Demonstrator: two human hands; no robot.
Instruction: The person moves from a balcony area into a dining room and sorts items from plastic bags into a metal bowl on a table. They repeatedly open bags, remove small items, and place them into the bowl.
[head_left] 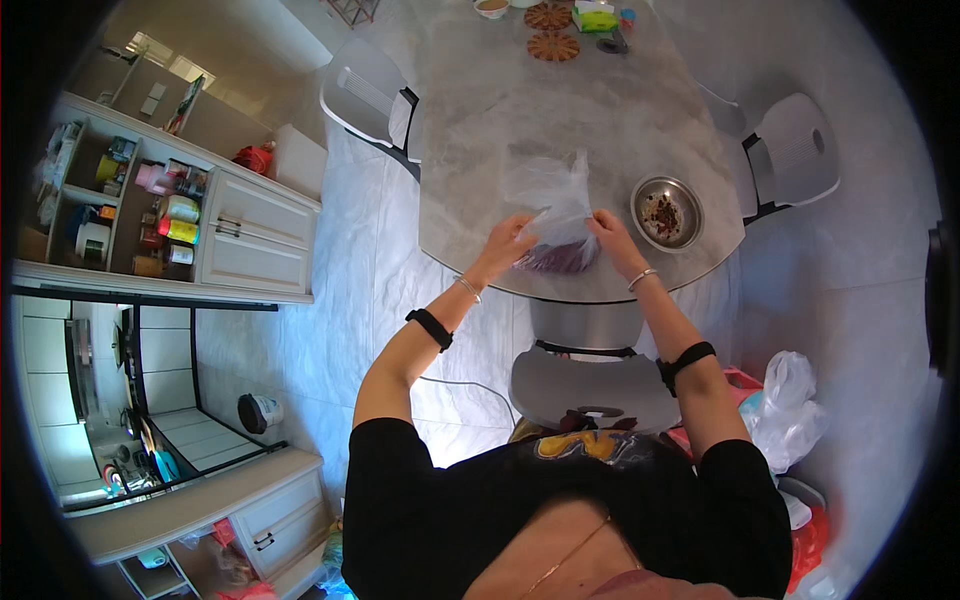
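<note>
A clear plastic bag point(562, 205) stands at the near edge of the marbled table, with dark reddish-purple contents point(560, 258) in its bottom that I cannot make out. My left hand point(512, 240) grips the bag's left side, fingers closed on the film. On the opposite side my right hand point(610, 228) pinches the plastic near its upper part. The loose top of the bag spreads away from me over the tabletop. Just right of my right hand sits a round steel bowl point(667, 214), holding small dark and pale bits.
Brown wooden trivets point(553, 46), a green-and-white tissue pack point(594, 16) and a roll of dark tape point(612, 42) lie at the table's point(480, 130) far end. Grey chairs point(790, 150) flank it; another chair point(590, 385) stands before me. Cabinets point(255, 225) line the left.
</note>
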